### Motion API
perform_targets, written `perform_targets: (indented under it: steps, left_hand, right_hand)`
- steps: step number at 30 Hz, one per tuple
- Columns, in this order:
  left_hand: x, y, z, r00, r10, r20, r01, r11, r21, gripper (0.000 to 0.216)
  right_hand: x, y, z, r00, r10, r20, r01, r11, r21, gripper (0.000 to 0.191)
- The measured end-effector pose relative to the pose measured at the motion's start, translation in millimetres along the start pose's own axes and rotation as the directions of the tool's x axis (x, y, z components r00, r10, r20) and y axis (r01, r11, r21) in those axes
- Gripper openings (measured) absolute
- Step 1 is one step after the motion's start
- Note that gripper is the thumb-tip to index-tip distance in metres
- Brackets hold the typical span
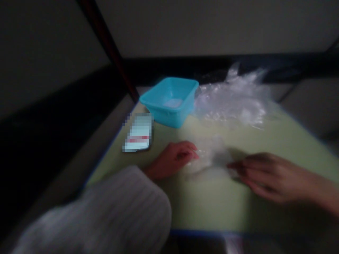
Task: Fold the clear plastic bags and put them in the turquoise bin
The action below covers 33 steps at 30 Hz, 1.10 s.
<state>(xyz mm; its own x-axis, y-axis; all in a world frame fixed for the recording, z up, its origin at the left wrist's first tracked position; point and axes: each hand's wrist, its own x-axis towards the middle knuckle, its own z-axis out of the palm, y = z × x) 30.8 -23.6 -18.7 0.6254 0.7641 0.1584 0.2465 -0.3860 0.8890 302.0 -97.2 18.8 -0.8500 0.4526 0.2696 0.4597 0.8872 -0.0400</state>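
Head view: pinching a clear plastic bag (209, 155) at opposite edges, in closed fingers of left hand (182, 155) and right hand (270, 174), over the yellow-green tabletop (206, 208), probably to keep it spread.

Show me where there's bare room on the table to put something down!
The table has two good bare patches: one between the clear plastic and the blue near edge, one between the right hand and the plastic heap. It's crowded at the back, with the turquoise tub and heap, and in the middle, around the left hand.
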Motion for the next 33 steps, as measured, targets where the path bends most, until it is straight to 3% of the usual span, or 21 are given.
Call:
perform_targets:
  steps: [5,8,12,19,24,26,29,31,33]
  left_hand:
    - [0.4,1.5,-0.9,1.0,0.016,0.013,-0.016,1.0,0.02,0.018]
    - [0.3,2.1,-0.6,1.0,0.024,0.011,-0.025,0.999,0.043,0.019]
    - [-0.5,2.4,0.7,1.0,-0.016,-0.007,0.016,1.0,-0.002,0.017]
    - [-0.1,-0.7,-4.8,0.977,-0.159,-0.138,0.141,0.981,-0.134,0.012]
    - [1.2,-6.7,-6.1,0.973,-0.183,-0.144,0.164,0.977,-0.135,0.01]
    - [1.5,-7.4,-5.7,0.97,-0.193,-0.147,0.175,0.976,-0.13,0.011]
    - [2.1,-7.5,-5.4,0.964,-0.21,-0.162,0.191,0.974,-0.124,0.013]
    - [2.7,-7.6,-5.7,0.959,-0.226,-0.173,0.207,0.971,-0.118,0.014]
    - [3.2,-7.9,-5.9,0.954,-0.238,-0.183,0.219,0.969,-0.118,0.014]
  right_hand:
    - [1.3,11.7,12.5,0.983,-0.178,-0.051,0.167,0.972,-0.164,0.026]
    - [-0.9,22.5,19.2,0.978,-0.19,-0.083,0.169,0.963,-0.211,0.024]
    - [-2.8,31.7,25.7,0.984,-0.128,-0.124,0.114,0.987,-0.116,0.023]
    - [-8.0,37.9,32.1,0.994,-0.008,-0.112,0.013,0.999,0.044,0.024]
    - [-7.6,39.6,26.6,0.979,0.204,-0.027,-0.19,0.947,0.26,0.022]
    - [-3.6,38.6,23.8,0.93,0.368,0.026,-0.352,0.863,0.362,0.021]
    - [6.5,36.2,21.4,0.781,0.614,0.114,-0.578,0.643,0.503,0.024]
    - [14.4,35.3,21.7,0.698,0.7,0.154,-0.626,0.491,0.606,0.026]
    - [21.4,35.8,23.8,0.649,0.741,0.172,-0.615,0.378,0.692,0.026]
